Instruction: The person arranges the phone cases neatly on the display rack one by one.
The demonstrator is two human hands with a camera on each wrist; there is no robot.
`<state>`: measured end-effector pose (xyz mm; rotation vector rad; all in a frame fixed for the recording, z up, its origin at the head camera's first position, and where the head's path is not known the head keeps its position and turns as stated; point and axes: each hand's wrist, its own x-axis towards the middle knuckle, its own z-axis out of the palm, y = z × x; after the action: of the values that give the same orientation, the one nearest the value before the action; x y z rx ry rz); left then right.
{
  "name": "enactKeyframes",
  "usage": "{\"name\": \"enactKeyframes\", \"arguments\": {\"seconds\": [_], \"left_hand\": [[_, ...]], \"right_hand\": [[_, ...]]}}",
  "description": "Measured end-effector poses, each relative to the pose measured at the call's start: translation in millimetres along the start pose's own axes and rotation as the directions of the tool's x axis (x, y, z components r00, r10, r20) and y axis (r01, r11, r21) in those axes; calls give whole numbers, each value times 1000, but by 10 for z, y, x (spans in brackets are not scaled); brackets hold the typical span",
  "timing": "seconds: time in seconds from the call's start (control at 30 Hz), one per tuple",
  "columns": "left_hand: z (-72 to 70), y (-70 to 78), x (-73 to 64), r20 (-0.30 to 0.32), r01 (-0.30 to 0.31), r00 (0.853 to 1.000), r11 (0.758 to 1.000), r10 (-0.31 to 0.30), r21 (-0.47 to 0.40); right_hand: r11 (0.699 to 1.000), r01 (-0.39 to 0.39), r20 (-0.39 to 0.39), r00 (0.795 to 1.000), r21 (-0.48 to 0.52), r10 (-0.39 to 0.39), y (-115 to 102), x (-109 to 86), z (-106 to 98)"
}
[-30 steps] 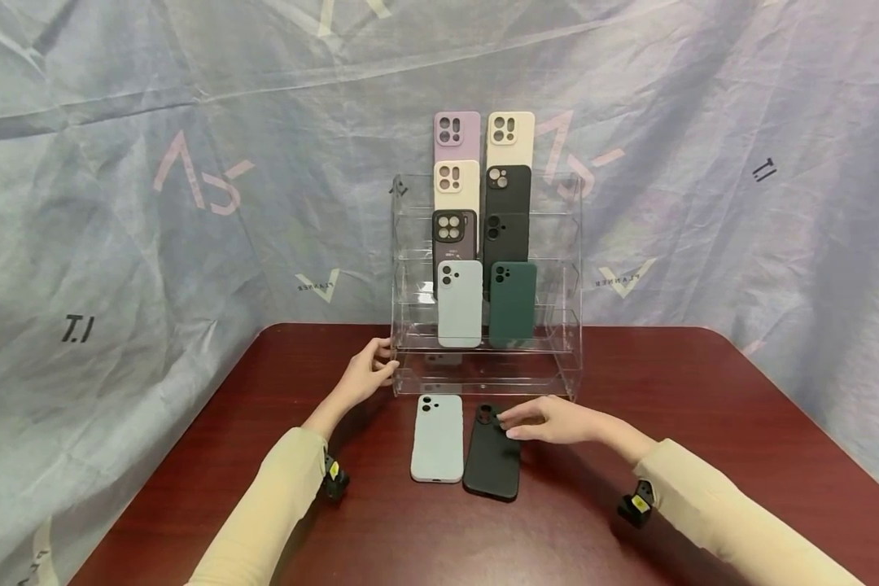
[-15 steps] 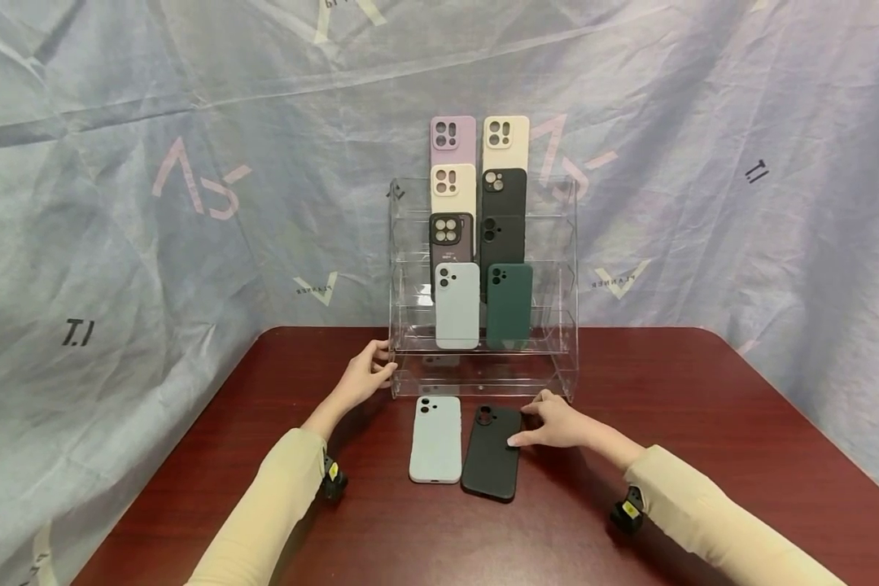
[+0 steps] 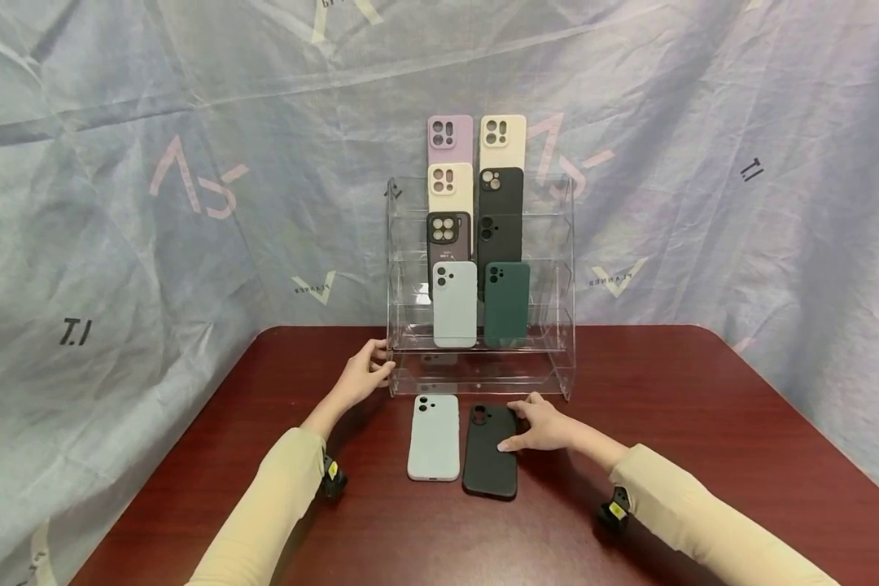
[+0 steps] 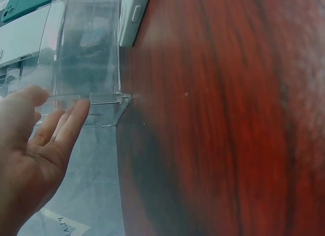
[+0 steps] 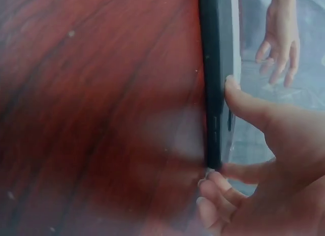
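Observation:
A black phone case lies flat on the table in front of a clear acrylic display rack. My right hand holds it by its upper right corner. In the right wrist view the thumb lies on its back, while the fingers meet its top end. A pale blue phone case rests to its left, a narrow gap between them. My left hand touches the rack's left side panel with its fingers fairly straight, as the left wrist view also shows.
Upright in the rack's upper tiers stand several phone cases, among them a purple one, a pale blue one and a dark green one. A grey cloth hangs behind the red-brown table.
My right hand has shifted from over the black phone case to its upper right corner. The case has turned slightly and lies straighter. My left hand stays at the rack.

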<state>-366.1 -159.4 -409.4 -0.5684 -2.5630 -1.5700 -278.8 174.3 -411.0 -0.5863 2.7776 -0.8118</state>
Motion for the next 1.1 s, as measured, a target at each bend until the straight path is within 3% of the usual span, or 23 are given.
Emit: {"name": "enactKeyframes", "arguments": {"seconds": [0.17, 0.23, 0.3, 0.43, 0.67, 0.8, 0.97, 1.1], "left_hand": [[19, -33, -23, -2, -10, 1000, 1000, 10, -25], [3, 58, -70, 6, -12, 1000, 999, 12, -35], [-2, 57, -68, 10, -20, 1000, 999, 21, -38], [-11, 19, -42, 5, -9, 1000, 999, 9, -32], [-28, -32, -35, -4, -17, 1000, 1000, 17, -14], [-14, -33, -22, 2, -17, 1000, 1000, 17, -4], [-12, -5, -16, 5, -18, 1000, 1000, 18, 0], [-20, -7, -21, 15, -16, 1000, 1000, 16, 16]], "right_hand": [[999, -34, -10, 999, 15, 34, 4, -2, 26], [996, -66, -25, 997, 58, 68, -4, 0, 29], [992, -79, -50, 995, 97, 84, -19, 1, 27], [989, -62, -81, 994, 136, 73, -35, 13, 10], [994, -56, 113, 993, 97, 45, 44, 8, -19], [993, -52, 160, 987, 109, 35, 60, 3, -44], [980, -50, 142, 990, 195, 22, 63, 13, -89], [961, -3, 71, 997, 275, -17, 78, 27, -180]]}}
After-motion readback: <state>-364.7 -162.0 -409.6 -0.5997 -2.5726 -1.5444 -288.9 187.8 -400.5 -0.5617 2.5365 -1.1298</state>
